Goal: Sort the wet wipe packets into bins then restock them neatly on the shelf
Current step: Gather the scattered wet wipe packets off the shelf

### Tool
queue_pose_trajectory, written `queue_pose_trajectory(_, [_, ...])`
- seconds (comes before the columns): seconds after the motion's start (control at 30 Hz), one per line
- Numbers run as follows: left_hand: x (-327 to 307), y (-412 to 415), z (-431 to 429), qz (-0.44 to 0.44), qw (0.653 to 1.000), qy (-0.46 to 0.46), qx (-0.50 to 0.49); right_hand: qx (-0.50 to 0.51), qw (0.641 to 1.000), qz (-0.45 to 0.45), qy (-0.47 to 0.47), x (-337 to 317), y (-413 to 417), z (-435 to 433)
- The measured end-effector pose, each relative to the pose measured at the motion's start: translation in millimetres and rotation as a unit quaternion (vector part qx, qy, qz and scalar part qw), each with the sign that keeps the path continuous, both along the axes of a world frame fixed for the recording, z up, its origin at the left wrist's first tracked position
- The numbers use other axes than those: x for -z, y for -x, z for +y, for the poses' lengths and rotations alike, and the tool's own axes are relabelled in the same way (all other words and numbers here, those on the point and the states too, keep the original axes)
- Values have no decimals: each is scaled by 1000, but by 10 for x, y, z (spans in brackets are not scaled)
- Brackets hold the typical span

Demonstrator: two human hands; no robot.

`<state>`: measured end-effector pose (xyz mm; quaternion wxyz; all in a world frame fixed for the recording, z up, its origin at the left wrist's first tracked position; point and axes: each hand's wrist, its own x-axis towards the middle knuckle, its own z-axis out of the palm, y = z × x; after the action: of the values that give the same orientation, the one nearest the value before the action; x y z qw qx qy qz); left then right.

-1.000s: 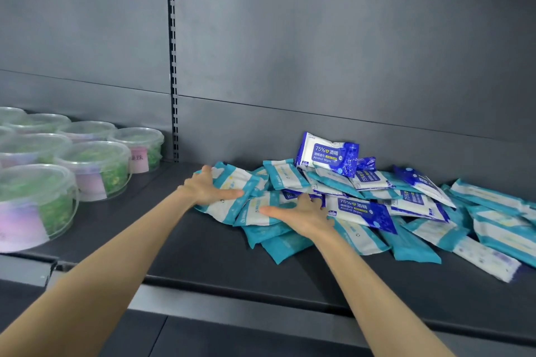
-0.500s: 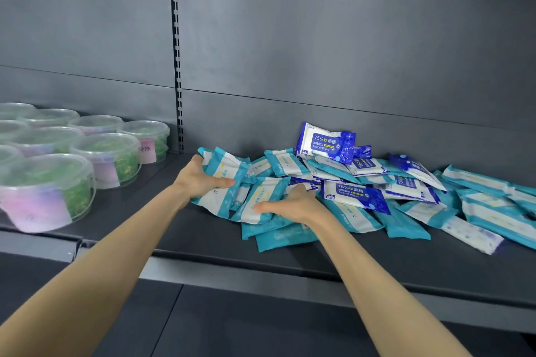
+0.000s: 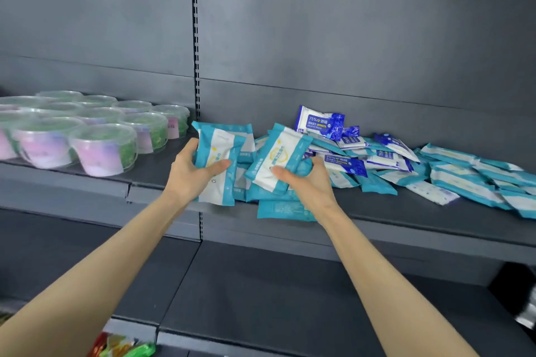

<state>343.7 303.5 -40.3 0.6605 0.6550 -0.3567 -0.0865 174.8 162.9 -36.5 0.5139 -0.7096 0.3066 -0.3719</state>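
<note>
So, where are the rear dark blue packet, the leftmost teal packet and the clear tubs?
rear dark blue packet [image 3: 319, 122]: head view, middle of its printed front.
leftmost teal packet [image 3: 220, 145]: head view, its white centre panel.
clear tubs [image 3: 104, 153]: head view, side wall of the front tub.

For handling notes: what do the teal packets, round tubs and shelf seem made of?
Teal-and-white wipe packets: soft glossy plastic film, probably; they crease when held. Round clear tubs: rigid transparent plastic; contents show through. Dark grey shelf: likely matte painted metal.
</note>
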Motion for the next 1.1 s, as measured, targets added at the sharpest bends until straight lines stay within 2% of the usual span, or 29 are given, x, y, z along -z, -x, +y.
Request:
queue_pose_trajectory(0.13, [177,595,594,20,999,25,30,-26,1000,-8,8,200,491,421])
queue_pose_trajectory(0.23, [538,927,1019,36,999,-1,36,-47,999,23,-3,591,763,684])
queue_pose_trajectory(0.43, [1506,1110,1560,77,987,-140,32,-75,989,108,-69,1532,964,1143])
queue_pose_trajectory(0.63, [2589,878,1699,109,953,-283,23,-83,965,192,-157,2627,757,1412])
queue_pose_trajectory(0.9, [4586,297,1697,153,886,-433,64,-45,926,281,-249,4728,240,1708])
queue_pose_trajectory(1.1, [6412,236,1640,167,850,-492,92,-15,899,328,-290,6530,167,1848])
